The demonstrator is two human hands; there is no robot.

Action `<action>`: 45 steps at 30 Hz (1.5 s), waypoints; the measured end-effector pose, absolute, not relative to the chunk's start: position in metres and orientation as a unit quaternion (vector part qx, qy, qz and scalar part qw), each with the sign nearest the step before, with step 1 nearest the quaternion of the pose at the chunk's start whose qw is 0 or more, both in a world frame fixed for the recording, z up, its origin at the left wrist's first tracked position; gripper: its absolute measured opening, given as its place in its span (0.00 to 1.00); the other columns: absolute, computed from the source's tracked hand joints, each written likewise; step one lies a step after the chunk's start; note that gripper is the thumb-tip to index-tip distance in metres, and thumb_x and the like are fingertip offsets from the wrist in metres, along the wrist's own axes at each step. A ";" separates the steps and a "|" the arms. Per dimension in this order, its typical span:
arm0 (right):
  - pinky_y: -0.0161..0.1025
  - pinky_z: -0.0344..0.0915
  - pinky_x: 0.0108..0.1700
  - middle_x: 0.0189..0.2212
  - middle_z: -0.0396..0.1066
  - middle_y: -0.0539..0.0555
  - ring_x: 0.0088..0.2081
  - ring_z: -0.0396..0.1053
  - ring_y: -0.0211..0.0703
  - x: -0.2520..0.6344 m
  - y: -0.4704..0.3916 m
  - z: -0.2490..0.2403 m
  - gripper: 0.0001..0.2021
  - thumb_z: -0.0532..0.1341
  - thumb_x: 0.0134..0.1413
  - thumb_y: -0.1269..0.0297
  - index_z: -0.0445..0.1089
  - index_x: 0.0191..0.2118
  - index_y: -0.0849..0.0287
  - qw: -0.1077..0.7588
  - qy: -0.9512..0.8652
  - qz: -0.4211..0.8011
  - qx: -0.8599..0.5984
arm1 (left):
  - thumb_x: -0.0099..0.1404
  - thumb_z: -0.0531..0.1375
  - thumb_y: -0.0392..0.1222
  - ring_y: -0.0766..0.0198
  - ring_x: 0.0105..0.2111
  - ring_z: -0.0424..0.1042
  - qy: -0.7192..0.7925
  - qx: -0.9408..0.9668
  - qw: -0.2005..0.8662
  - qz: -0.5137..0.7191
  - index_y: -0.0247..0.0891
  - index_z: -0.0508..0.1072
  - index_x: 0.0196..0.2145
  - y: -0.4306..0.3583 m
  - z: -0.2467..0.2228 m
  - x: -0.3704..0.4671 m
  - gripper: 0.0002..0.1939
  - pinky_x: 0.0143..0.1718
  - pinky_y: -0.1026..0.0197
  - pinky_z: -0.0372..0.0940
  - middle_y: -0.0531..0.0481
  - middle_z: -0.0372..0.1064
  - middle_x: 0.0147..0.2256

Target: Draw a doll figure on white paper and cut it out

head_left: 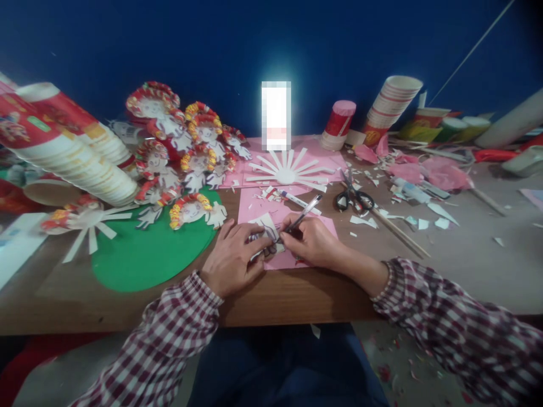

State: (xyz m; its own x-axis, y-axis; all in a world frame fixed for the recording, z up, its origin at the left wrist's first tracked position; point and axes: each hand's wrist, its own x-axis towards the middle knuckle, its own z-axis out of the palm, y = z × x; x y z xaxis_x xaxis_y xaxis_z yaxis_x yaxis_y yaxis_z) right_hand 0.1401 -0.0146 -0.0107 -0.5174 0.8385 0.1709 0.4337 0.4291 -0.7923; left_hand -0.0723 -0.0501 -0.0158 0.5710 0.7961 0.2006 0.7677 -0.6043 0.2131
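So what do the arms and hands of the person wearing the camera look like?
Both the left sleeve and right sleeve are checked in dark maroon and white, with gathered cuffs at the wrists. The left hand and right hand wear no gloves.

From my head, the one camera looked forward and down, close over my fingers [292,244] and the wooden desk [275,299], out to the dark blue wall [203,45].

Shows glossy plastic on the pen [307,211], matt paper on the green sheet [148,254] (smooth, too), wood on the table [275,308].
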 end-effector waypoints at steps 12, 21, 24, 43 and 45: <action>0.31 0.55 0.26 0.21 0.62 0.46 0.22 0.60 0.34 0.140 -0.015 -0.010 0.02 0.56 0.53 0.69 0.65 0.33 0.60 0.292 -0.776 0.387 -0.405 | 0.59 0.55 0.41 0.53 0.50 0.64 0.444 0.884 0.052 0.135 0.44 0.71 0.48 -0.050 -0.015 -0.072 0.18 0.59 0.39 0.45 0.44 0.65 0.50; 0.31 0.55 0.25 0.20 0.63 0.46 0.21 0.60 0.34 0.140 -0.015 -0.012 0.02 0.56 0.53 0.68 0.65 0.33 0.60 0.284 -0.780 0.380 -0.407 | 0.59 0.55 0.41 0.52 0.50 0.64 0.439 0.886 0.054 0.139 0.44 0.70 0.49 -0.050 -0.016 -0.072 0.19 0.59 0.39 0.45 0.44 0.65 0.50; 0.31 0.55 0.25 0.20 0.63 0.46 0.21 0.60 0.34 0.140 -0.015 -0.012 0.03 0.56 0.54 0.68 0.65 0.34 0.60 0.283 -0.786 0.370 -0.407 | 0.60 0.55 0.41 0.52 0.50 0.64 0.442 0.885 0.055 0.132 0.45 0.70 0.49 -0.050 -0.015 -0.072 0.19 0.59 0.39 0.45 0.44 0.65 0.50; 0.32 0.57 0.28 0.23 0.66 0.48 0.24 0.62 0.35 0.141 -0.015 -0.013 0.03 0.56 0.54 0.69 0.66 0.35 0.60 0.276 -0.796 0.367 -0.394 | 0.60 0.55 0.41 0.52 0.50 0.64 0.443 0.883 0.051 0.148 0.44 0.71 0.49 -0.051 -0.015 -0.071 0.18 0.59 0.40 0.45 0.44 0.65 0.50; 0.32 0.58 0.28 0.23 0.67 0.48 0.24 0.63 0.35 0.141 -0.015 -0.013 0.03 0.56 0.54 0.69 0.67 0.35 0.60 0.275 -0.798 0.364 -0.394 | 0.60 0.55 0.41 0.52 0.50 0.64 0.443 0.882 0.052 0.150 0.44 0.71 0.49 -0.051 -0.014 -0.071 0.19 0.58 0.40 0.46 0.44 0.66 0.50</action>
State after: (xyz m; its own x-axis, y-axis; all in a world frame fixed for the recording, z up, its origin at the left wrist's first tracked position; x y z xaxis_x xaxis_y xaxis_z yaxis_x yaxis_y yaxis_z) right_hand 0.1406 -0.0150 -0.0127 -0.5391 0.8283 0.1524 0.4287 0.4256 -0.7969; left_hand -0.0709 -0.0511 -0.0144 0.5625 0.7970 0.2198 0.7659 -0.6025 0.2245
